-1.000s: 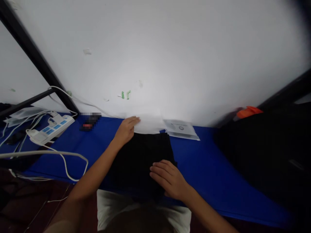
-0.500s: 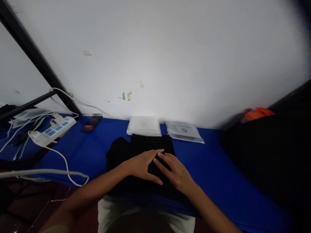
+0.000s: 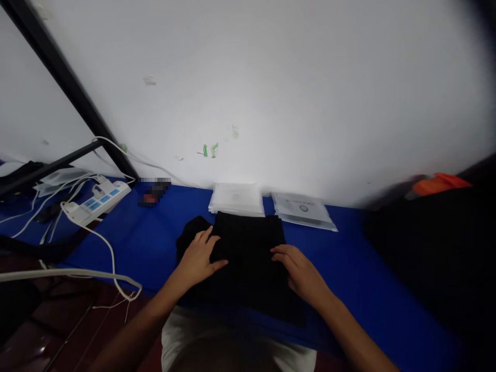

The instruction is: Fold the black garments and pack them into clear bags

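Note:
A black cloth garment, partly folded, lies on the blue-covered table in front of me; its exact kind does not show. My left hand rests on its left part, thumb and fingers apart. At the right edge of the cloth is my right hand, fingers bent loosely over the edge with the thumb mostly hidden below. Just beyond the cloth lie a stack of white translucent plastic bags and, to its right, a frosted bag with dark print.
At the left, a white power strip holds plugs and trailing white cables. A blurred-out dark object lies near the wall. A large black heap fills the right side, with an orange item behind it.
My hands have moved apart from the middle of the cloth, the left to its left part and the right to its right edge. The view has shifted slightly.

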The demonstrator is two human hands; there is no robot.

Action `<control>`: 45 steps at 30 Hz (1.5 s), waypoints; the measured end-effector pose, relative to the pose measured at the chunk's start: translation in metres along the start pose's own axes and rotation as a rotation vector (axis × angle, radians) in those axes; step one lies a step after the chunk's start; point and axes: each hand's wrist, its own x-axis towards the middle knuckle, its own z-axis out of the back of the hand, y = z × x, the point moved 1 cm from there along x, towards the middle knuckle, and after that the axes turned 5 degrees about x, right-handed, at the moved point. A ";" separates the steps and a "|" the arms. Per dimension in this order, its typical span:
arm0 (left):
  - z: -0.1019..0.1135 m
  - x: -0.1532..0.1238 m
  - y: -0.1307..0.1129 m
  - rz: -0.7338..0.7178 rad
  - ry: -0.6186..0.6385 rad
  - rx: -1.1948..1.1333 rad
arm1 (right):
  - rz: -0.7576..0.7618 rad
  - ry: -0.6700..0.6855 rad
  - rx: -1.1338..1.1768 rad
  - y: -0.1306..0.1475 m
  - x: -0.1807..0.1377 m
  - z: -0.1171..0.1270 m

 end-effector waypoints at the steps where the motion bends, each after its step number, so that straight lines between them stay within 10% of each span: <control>1: 0.001 -0.001 0.001 -0.006 -0.016 0.022 | -0.010 0.007 0.010 -0.001 0.001 0.002; 12: 0.030 -0.014 0.030 0.074 -0.018 -0.305 | -0.078 0.007 0.108 -0.012 -0.010 0.012; 18: 0.043 -0.019 0.048 0.190 -0.331 0.213 | -0.108 0.096 0.098 -0.012 -0.018 0.022; 21: 0.044 -0.019 0.033 0.021 -0.451 0.340 | -0.097 0.082 0.120 -0.004 -0.012 0.026; 25: 0.030 -0.012 0.011 -0.382 -0.083 0.179 | -0.146 0.208 0.115 0.010 -0.002 0.023; 29: 0.022 0.002 0.008 -0.414 0.140 0.085 | -0.173 0.288 0.078 0.015 -0.002 0.017; 45: 0.036 0.081 0.018 -0.118 -0.167 0.349 | -0.588 0.061 -0.216 -0.056 0.055 -0.010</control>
